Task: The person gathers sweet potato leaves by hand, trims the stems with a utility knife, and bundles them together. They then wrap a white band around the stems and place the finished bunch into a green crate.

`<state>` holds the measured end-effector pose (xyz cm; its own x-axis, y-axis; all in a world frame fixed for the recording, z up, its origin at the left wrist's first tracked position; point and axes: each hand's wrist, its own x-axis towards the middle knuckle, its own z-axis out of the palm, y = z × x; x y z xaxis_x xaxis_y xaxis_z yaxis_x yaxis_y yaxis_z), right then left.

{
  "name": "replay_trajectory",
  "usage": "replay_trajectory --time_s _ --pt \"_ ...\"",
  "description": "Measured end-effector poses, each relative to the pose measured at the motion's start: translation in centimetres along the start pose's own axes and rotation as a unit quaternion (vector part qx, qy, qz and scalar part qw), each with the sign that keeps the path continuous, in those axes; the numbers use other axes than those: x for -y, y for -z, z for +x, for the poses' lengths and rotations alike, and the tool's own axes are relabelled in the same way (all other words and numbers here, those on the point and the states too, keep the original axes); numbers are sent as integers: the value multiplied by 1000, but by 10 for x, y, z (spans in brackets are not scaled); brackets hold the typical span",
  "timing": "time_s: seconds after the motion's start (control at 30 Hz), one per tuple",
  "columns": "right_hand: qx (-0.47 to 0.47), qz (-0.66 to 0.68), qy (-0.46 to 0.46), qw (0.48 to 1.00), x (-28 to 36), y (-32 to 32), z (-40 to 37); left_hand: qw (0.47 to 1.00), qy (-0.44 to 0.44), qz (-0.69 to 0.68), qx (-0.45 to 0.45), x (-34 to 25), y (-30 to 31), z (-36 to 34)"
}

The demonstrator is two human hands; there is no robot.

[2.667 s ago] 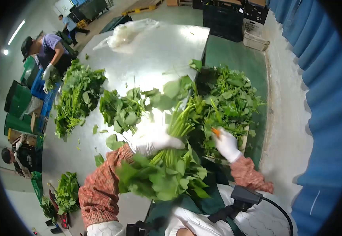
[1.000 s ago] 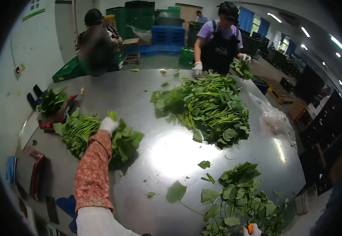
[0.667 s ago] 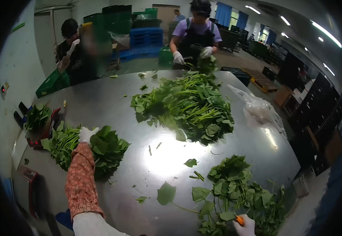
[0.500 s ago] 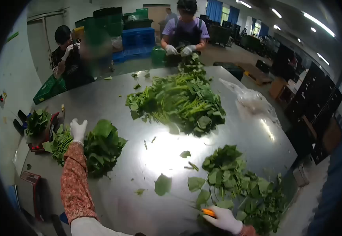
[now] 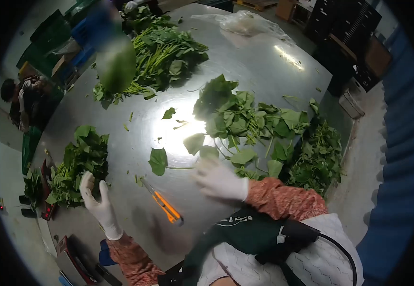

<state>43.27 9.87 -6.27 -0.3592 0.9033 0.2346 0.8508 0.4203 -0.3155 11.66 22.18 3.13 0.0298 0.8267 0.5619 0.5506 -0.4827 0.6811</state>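
My left hand (image 5: 97,205), in a white glove, is open, with thumb and fingers apart and nothing in it. It is beside a bunch of leafy green stems (image 5: 80,167) at the left of the metal table. My right hand (image 5: 221,183), also gloved, reaches over the table by a few loose leaves; its fingers are blurred. An orange utility knife (image 5: 165,206) lies on the table between my hands, blade pointing up and left. A single leaf (image 5: 158,162) on a long stem lies left of my right hand. Beyond that hand spreads a loose heap of greens (image 5: 245,119).
A large pile of greens (image 5: 164,52) lies at the far side of the metal table (image 5: 259,62). Crumpled clear plastic (image 5: 247,23) rests at the back edge. A co-worker's gloved hand (image 5: 131,5) shows at the top; another person (image 5: 26,102) is at the left.
The utility knife has left my right hand and now lies on the table. My right hand has moved up and left; my left hand has drawn back from the left bunch. The view has turned.
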Motion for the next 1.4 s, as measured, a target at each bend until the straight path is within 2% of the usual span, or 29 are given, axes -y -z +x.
replay_trajectory --time_s 0.03,0.07,0.13,0.23,0.3,0.4,0.43,0.53,0.57,0.6,0.63,0.67,0.7,0.73,0.8,0.83,0.9,1.0,1.03,1.07,1.13,1.17,1.27,1.3,1.33,1.37,1.4 --pt "17 -65 7 998 -19 19 -19 999 33 -19 11 4 -5 -12" --pt "34 -66 -47 996 -43 16 -44 996 65 -59 13 -1 -14 -22" --pt "-22 -109 -135 985 -86 22 -100 994 82 -66 11 -7 -30 -38" --pt "-67 -88 -277 955 -121 55 -170 991 112 -70 24 -21 -54 -52" --pt "-91 -120 -304 941 -133 70 -207 988 124 -75 45 -26 -68 -57" --pt "-22 -169 -427 888 -133 89 -227 987 120 -71 73 -40 -85 -60" --pt "-24 -286 -421 861 -129 93 -227 987 118 -75 82 -46 -90 -60" --pt "-155 -241 -380 880 -119 122 -173 985 105 -82 109 -61 -100 -66" --pt "-136 -194 -387 891 -115 129 -153 985 96 -87 115 -65 -104 -67" --pt "-112 -216 -318 916 -121 128 -133 985 83 -97 118 -68 -110 -66" --pt "-187 -205 -270 922 -133 112 -116 982 88 -105 130 -67 -114 -68" --pt "-178 -208 -238 932 -139 109 -95 982 73 -106 136 -71 -118 -69" --pt "-187 -289 -206 916 -154 87 -82 982 61 -105 144 -76 -119 -71" --pt "-162 -308 -211 913 -177 59 -79 982 52 -100 153 -81 -119 -73" --pt "-59 -197 -332 921 -198 45 -58 985 0 -64 163 -85 -117 -73" --pt "-52 -172 -339 923 -204 44 -53 985 -22 -44 167 -85 -115 -74" --pt "-31 -118 -354 927 -209 49 -44 984 -3 -42 170 -84 -112 -80" --pt "-14 108 -466 878 -202 59 -35 983 41 -52 169 -84 -113 -88" --pt "-149 199 -431 868 -209 43 -42 982 60 -58 167 -84 -114 -92" --pt "-181 130 -343 913 -205 50 -49 979 70 -71 180 -80 -118 -94" --pt "-230 -1 -148 962 -177 84 -61 969 97 -91 207 -73 -125 -94" --pt "-251 411 -298 824 -161 96 -57 969 73 -89 219 -81 -131 -90" --pt "-154 560 -283 763 -153 118 -65 941 98 -131 295 -95 -150 -74" --pt "-176 489 -225 824 -142 128 -66 914 162 -188 323 -99 -154 -66" --pt "-170 441 -215 855 -146 112 -71 877 221 -246 348 -104 -159 -59" --pt "-167 387 -204 884 -158 85 -81 832 273 -305 374 -108 -166 -53" --pt "-150 391 -221 881 -150 96 -82 807 277 -371 366 -109 -175 -50"
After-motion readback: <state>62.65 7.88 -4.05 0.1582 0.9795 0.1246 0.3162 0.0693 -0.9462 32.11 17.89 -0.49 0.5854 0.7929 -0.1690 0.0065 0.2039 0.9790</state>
